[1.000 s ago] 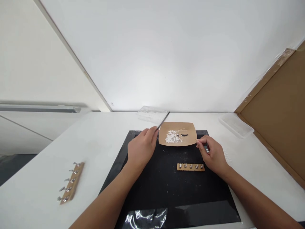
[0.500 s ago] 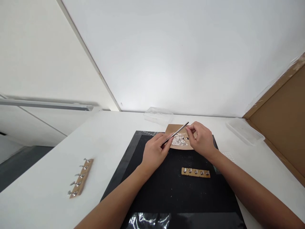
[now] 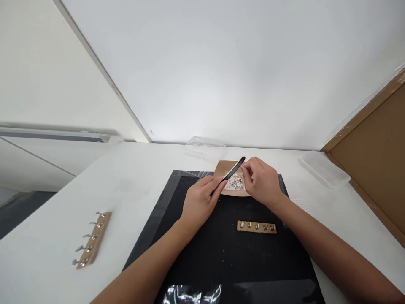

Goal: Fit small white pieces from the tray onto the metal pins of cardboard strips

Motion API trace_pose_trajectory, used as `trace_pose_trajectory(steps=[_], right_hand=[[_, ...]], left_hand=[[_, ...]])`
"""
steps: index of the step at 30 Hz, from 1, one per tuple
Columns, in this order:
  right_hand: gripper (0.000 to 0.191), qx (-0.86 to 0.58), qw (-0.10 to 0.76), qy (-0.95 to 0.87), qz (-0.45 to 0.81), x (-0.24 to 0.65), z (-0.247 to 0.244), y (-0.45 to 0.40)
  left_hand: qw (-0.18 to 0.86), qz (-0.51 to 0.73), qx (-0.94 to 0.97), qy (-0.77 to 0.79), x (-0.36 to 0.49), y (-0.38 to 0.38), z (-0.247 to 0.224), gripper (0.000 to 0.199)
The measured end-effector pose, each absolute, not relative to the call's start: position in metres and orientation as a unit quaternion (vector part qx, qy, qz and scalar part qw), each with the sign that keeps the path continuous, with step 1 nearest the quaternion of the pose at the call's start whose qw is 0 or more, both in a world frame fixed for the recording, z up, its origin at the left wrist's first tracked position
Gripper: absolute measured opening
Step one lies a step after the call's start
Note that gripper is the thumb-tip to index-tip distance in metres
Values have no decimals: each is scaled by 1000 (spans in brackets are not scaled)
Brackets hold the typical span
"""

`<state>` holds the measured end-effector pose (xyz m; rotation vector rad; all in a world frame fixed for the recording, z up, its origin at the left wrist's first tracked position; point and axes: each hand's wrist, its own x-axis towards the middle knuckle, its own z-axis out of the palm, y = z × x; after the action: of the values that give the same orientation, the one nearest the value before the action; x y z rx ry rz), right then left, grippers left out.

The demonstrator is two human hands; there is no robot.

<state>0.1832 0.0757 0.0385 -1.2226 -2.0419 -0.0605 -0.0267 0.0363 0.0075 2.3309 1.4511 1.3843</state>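
Note:
My left hand (image 3: 202,198) is closed around the lower end of a slim, flat black strip (image 3: 234,169) with a rounded tip and a pale edge. The strip points up and to the right. My right hand (image 3: 261,179) is pinched at the strip's upper end, and anything between its fingertips is too small to make out. Below both hands lies a brown cardboard tray (image 3: 225,165) with a heap of small whitish flakes (image 3: 234,183). Nearer to me, a short tan bar (image 3: 257,227) carrying several small metal pieces rests on the black mat (image 3: 218,249).
A second tan bar (image 3: 94,240) with several metal pieces stands on the white table (image 3: 133,185) at left. Clear plastic boxes (image 3: 205,147) sit by the back wall and at right (image 3: 325,169). A sheet of small white squares (image 3: 300,205) lies beside my right forearm.
The strip has turned so its broad black face shows, and my right fingertips are now at its tip instead of just apart from it. The whole view has shifted slightly.

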Motion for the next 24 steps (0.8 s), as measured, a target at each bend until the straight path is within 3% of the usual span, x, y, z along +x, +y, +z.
trace_pose_trajectory(steps=[14,20,24], right_hand=[[12,-498,276,-822,-9,188,33,85],[13,-506,296,-810,9,198,51,84],[13,-501,364,-783,65,203,74,72]], left_hand=[[-45,351,787,506,-27,32,6,26],[-42,298,819,488,-30,30,4,22],[-43,265,824,499,-27,27,4,26]])
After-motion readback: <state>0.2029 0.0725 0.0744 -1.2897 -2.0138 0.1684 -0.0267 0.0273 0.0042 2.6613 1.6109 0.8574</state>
